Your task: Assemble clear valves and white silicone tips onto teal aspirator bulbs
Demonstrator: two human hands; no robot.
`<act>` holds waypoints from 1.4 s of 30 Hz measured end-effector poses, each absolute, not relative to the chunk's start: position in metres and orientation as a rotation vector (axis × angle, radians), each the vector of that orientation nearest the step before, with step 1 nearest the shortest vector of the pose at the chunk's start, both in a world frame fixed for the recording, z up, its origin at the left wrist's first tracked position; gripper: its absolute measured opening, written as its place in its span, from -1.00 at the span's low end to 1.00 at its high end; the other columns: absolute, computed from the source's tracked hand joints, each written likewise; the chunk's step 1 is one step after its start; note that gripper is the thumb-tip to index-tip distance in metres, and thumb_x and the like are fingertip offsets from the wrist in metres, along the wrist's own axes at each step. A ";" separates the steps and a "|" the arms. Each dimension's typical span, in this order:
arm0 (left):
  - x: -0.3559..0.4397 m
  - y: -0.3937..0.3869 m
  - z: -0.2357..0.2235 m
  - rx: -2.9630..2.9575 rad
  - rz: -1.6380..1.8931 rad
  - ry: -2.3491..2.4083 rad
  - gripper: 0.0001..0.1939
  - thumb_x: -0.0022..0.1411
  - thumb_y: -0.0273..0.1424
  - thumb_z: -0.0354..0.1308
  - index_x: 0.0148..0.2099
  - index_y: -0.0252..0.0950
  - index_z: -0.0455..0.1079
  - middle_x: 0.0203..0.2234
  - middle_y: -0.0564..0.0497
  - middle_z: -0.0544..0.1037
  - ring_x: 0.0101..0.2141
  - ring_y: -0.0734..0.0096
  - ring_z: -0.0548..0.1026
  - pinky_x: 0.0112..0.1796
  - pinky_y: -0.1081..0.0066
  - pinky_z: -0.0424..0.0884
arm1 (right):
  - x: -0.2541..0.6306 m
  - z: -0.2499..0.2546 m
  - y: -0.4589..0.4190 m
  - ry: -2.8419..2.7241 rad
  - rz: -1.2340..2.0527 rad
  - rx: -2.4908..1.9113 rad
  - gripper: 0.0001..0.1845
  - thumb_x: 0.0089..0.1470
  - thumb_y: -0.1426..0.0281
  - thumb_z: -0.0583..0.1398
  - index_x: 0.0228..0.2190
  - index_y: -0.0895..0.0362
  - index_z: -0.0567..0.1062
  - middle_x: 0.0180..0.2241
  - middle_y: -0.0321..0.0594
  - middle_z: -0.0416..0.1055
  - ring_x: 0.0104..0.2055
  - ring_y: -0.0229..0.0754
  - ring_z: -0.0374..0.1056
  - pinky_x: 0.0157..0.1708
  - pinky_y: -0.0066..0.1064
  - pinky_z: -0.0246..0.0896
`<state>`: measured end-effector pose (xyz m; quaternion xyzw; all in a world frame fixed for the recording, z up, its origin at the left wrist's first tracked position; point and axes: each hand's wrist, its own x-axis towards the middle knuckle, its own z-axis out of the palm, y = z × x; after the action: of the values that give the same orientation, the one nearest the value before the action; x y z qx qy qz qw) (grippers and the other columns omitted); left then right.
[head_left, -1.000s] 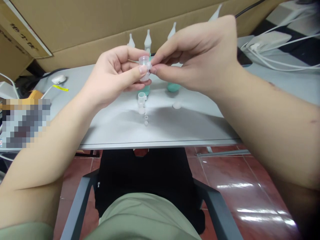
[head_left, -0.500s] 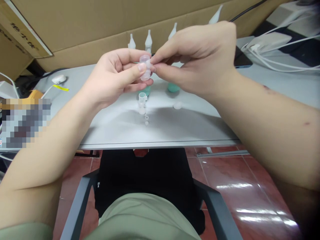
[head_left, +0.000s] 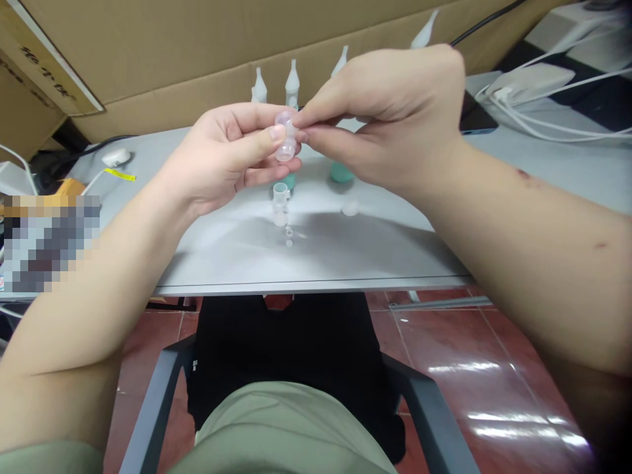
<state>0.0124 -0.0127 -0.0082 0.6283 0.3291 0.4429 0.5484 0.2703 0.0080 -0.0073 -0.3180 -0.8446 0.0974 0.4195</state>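
My left hand is closed round a small clear plastic tube, thumb and fingers gripping it above the grey table. My right hand pinches the top of the same tube with thumb and forefinger; whether a smaller part sits in that pinch is hidden. Below the hands a second clear tube stands on the table, with two tiny clear rings in front of it and a small white disc to the right.
Several white pointed nozzles on teal bulbs stand behind the hands against a cardboard box. White cables and a power strip lie at the right. A white mouse-like device and blurred items sit at the left.
The clear tube has tilted slightly between my fingers and both hands have shifted a little; the right hand sits a touch lower over the tube.
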 end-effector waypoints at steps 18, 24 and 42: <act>0.011 -0.008 -0.013 1.447 1.002 0.719 -0.88 0.52 -0.53 0.60 -0.11 -0.19 0.91 -0.25 0.05 0.85 -0.20 0.47 0.87 -0.06 0.56 0.88 | 0.276 -0.015 0.020 -2.197 0.252 -0.854 -0.90 0.58 0.15 0.48 -0.12 -0.23 0.79 0.04 -0.44 0.83 0.32 -0.01 0.74 0.59 -0.12 0.65; 0.011 -0.004 -0.015 1.516 0.990 0.792 -0.80 0.53 -0.60 0.50 -0.10 -0.20 0.89 -0.29 0.09 0.83 -0.18 0.44 0.90 0.06 0.38 0.93 | 0.280 -0.016 0.028 -2.282 0.309 -0.812 -0.86 0.55 0.08 0.50 -0.14 -0.24 0.77 0.08 -0.33 0.79 0.40 0.02 0.72 0.57 -0.14 0.68; 0.010 -0.005 -0.012 1.460 0.965 0.794 -0.77 0.57 -0.63 0.50 -0.15 -0.25 0.89 -0.29 0.02 0.79 -0.28 0.47 0.84 0.01 0.40 0.92 | 0.277 -0.013 0.021 -2.347 0.300 -0.854 -0.83 0.62 0.42 0.36 -0.09 -0.12 0.65 0.00 -0.35 0.71 0.08 -0.16 0.68 0.36 -0.24 0.67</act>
<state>0.0099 -0.0053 -0.0119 0.6226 0.3388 0.4117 0.5728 0.2769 0.0207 -0.0127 -0.3229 -0.8877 0.1135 0.3079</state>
